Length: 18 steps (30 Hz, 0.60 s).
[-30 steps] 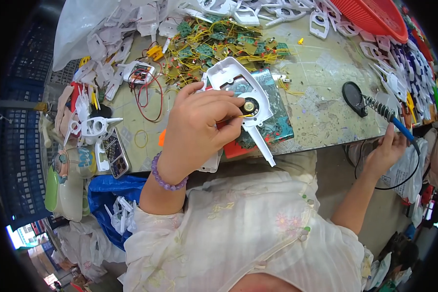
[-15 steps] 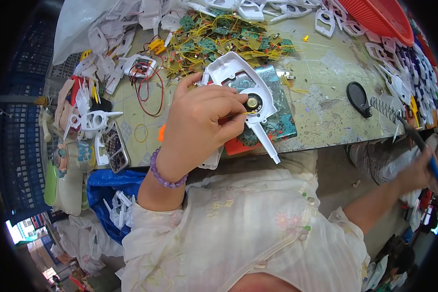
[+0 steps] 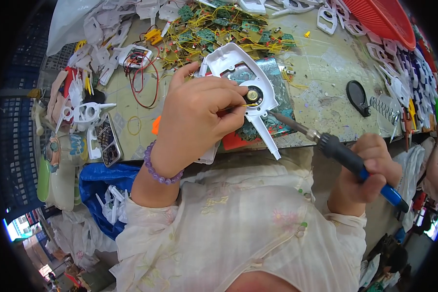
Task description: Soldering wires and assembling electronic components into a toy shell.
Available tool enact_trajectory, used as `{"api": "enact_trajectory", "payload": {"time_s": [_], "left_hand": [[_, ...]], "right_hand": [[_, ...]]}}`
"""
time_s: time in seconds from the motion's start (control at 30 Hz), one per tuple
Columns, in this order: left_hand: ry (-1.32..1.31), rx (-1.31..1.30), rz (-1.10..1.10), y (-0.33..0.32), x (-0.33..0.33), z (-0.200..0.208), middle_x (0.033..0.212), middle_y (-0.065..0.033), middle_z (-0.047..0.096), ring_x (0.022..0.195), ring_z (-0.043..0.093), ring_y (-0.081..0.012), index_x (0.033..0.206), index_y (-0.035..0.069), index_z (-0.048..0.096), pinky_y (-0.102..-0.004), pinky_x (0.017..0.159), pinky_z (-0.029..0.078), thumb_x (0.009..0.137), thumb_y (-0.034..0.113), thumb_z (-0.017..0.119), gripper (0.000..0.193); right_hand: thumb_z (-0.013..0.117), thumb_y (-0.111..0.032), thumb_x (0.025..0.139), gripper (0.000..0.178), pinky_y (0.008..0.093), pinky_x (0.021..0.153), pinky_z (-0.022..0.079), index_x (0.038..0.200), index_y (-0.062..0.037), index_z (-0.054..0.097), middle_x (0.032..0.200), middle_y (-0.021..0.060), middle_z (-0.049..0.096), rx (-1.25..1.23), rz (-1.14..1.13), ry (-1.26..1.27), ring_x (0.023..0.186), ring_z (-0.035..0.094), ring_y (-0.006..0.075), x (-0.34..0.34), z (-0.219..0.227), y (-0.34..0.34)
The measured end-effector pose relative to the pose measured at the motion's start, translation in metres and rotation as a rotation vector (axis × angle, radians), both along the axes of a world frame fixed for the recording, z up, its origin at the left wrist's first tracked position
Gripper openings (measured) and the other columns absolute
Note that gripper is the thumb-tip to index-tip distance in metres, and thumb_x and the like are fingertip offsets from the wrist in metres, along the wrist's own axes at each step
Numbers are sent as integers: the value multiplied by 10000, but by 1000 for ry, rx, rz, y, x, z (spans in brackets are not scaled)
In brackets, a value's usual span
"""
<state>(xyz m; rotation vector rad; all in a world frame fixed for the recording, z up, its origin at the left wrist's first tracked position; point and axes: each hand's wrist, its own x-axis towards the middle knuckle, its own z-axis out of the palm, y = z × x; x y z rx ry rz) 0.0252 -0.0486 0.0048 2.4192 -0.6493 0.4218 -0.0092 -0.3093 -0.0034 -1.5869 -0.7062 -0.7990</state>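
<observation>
My left hand (image 3: 204, 107) lies across a white plastic housing (image 3: 270, 92). Its thumb and fingertips are pinched together around a thin yellow wire (image 3: 250, 104) at the rim of a small round speaker (image 3: 253, 96) set in the housing. What else the palm touches is hidden. In my right hand (image 3: 370, 170) is a soldering iron (image 3: 338, 152) with a black and blue handle. Its tip points left and comes close to the housing beside the speaker; whether they touch, I cannot tell. Beneath the housing lies a dark patterned board (image 3: 284, 104).
Green circuit boards with yellow wires (image 3: 207, 36) are heaped at the far side. On the right stand a coiled iron holder (image 3: 384, 109), a round black lid (image 3: 357, 97) and a red basket (image 3: 384, 19). White plastic parts (image 3: 100, 29) pile up far left, above a blue bag (image 3: 95, 182).
My right hand has swung the soldering iron left from beside the coiled holder to near the speaker. My left hand keeps its pinch, and the view has shifted slightly.
</observation>
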Motion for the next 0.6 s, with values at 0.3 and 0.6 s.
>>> {"api": "enact_trajectory", "payload": {"time_s": [0.3,0.6], "left_hand": [[10,4,0,0,1,0,842,6,688,831,639,-150,706,95,659,-468,960,348,696,104,678,23],[44,8,-6,1,-1,1,872,-7,700,875,651,-166,723,84,668,-459,954,346,679,92,709,60]], "right_hand": [[516,-267,913,253,297,427,343,859,-24,473,555,75,497,-63,104,-42,439,422,171,23,-1,6],[523,-280,909,263,295,429,343,837,-30,490,563,70,501,-73,108,0,455,429,174,24,-1,6]]}}
